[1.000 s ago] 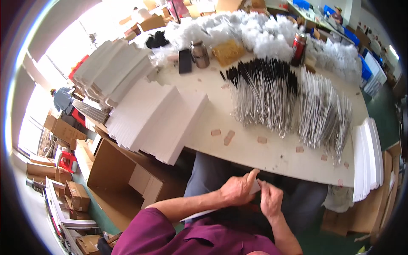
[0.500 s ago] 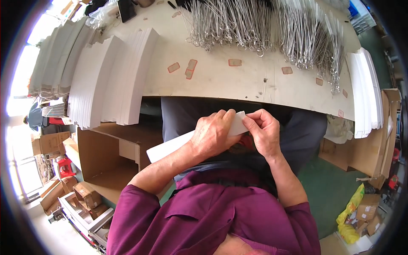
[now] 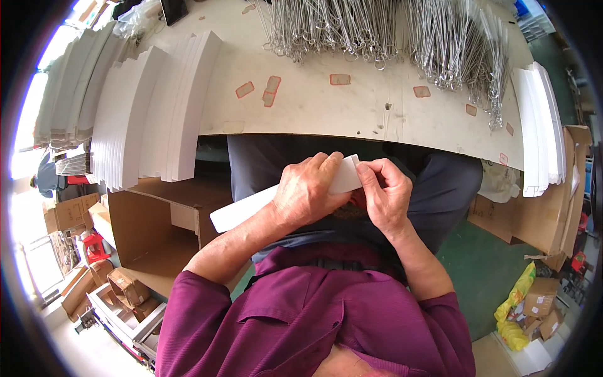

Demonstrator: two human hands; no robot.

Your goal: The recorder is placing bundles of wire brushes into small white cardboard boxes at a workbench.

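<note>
Table: the pale tabletop [image 3: 295, 116] is spreading ahead of the person, showing dark specks and scuffs near its front edge.
Long white piece: this piece [image 3: 245, 208] is slanting over the lap, just in front of the table's near edge.
Left hand: it [image 3: 308, 195] is wrapping over the piece near its right end, before the table's near edge.
Right hand: it [image 3: 388, 195] is pinching that right end between thumb and fingers, just beside the left hand; whether the hands are touching, I cannot tell.
Red-edged patches: small brownish rectangles [image 3: 340, 80] are lying scattered across the table's front half.
Wire bundles: two looped metal heaps, one [image 3: 333, 31] toward the table's far middle and another [image 3: 455, 50] toward its right, are pointing their loops nearward.
White stacks: long pieces are standing packed at the table's left [image 3: 179, 103] and right [image 3: 539, 129] ends.
Dark flat object: it [image 3: 174, 10] is lying toward the table's far left.
Open carton: a large brown box [image 3: 144, 232] is gaping below the table's left end.
Floor: green flooring [image 3: 477, 270] is showing nearward of the table, with a yellow bag [image 3: 516, 308] lying to the right.
Red stool: it [image 3: 94, 248] is standing well left of the table, near bright windows [image 3: 38, 220].
</note>
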